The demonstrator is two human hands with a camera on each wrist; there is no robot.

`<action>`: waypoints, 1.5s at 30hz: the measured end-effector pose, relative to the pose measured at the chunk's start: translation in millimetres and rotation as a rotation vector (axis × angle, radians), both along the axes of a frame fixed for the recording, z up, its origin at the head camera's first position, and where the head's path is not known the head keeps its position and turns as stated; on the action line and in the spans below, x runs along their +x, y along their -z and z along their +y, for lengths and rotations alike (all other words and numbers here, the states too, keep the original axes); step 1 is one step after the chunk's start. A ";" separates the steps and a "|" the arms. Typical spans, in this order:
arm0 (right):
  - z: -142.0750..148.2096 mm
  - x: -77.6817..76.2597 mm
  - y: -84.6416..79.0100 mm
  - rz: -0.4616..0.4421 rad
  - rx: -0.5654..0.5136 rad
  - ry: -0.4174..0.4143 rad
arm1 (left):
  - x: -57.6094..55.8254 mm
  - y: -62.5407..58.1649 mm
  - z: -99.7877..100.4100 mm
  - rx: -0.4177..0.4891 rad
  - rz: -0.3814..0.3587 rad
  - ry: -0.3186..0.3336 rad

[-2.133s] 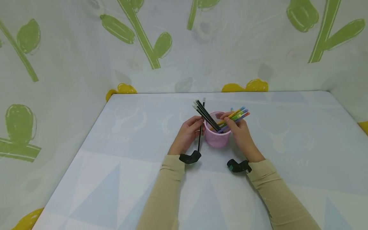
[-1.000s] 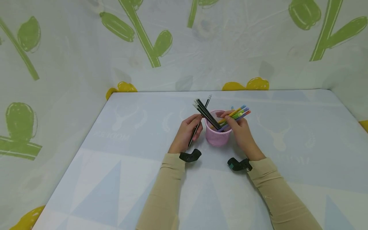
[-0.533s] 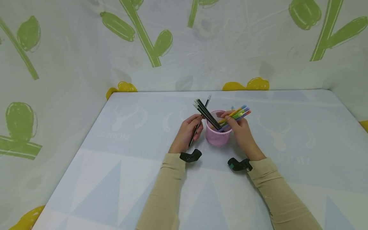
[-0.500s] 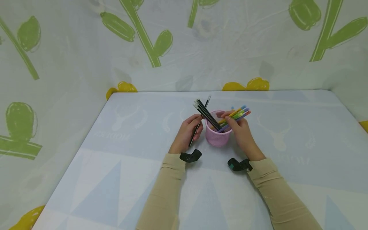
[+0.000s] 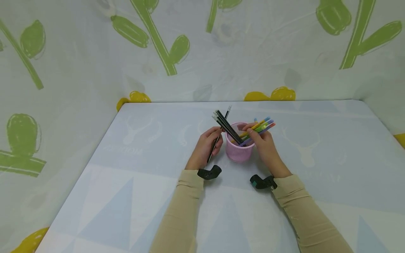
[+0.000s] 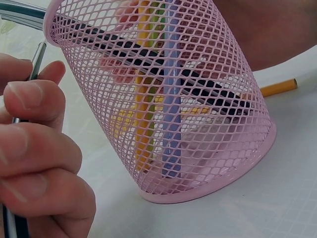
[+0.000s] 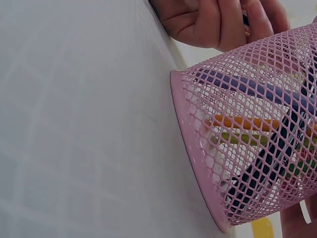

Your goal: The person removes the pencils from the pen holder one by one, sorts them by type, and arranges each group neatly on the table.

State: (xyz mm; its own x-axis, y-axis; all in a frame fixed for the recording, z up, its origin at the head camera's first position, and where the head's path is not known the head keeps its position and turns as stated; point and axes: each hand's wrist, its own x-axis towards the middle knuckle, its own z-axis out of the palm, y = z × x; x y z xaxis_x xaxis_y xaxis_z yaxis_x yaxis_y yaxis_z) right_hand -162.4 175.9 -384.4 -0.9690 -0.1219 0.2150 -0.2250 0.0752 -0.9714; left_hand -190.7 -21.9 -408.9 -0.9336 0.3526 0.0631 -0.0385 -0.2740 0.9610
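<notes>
A pink mesh pen cup (image 5: pixel 239 154) stands on the table between both hands. Several black pencils (image 5: pixel 228 126) lean in it toward the left, pale eraser ends up. My left hand (image 5: pixel 204 149), just left of the cup, holds a single black pencil (image 5: pixel 227 113) slantwise, its eraser end up and away. At the cup's right rim my right hand (image 5: pixel 268 153) pinches several coloured pencils (image 5: pixel 265 126) between thumb and fingers; they lean right with their lower ends inside the cup. Through the mesh, the left wrist view shows yellow, green and purple shafts.
Behind the cup, the end of an orange stick (image 6: pixel 280 88) shows near the tabletop in the left wrist view. The pale blue and white patterned table (image 5: pixel 152 196) meets a leaf-printed wall covering (image 5: pixel 202 63) at the back. Black camera mounts (image 5: pixel 263 182) sit at both wrists.
Two seconds ago the pencil in my left hand stood nearly upright, lower end near the wrist mount; now it slants, lower end drawn into the hand. The right hand has stayed in place.
</notes>
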 end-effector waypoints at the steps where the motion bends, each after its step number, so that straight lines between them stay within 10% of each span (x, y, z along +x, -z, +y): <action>1: 2.1 1.3 -0.2 0.003 0.003 0.008 | -0.4 0.9 2.6 0.003 -0.001 0.007; 45: -2.8 -3.2 1.7 0.003 -0.019 -0.001 | -1.9 4.0 2.1 -0.210 0.061 -0.091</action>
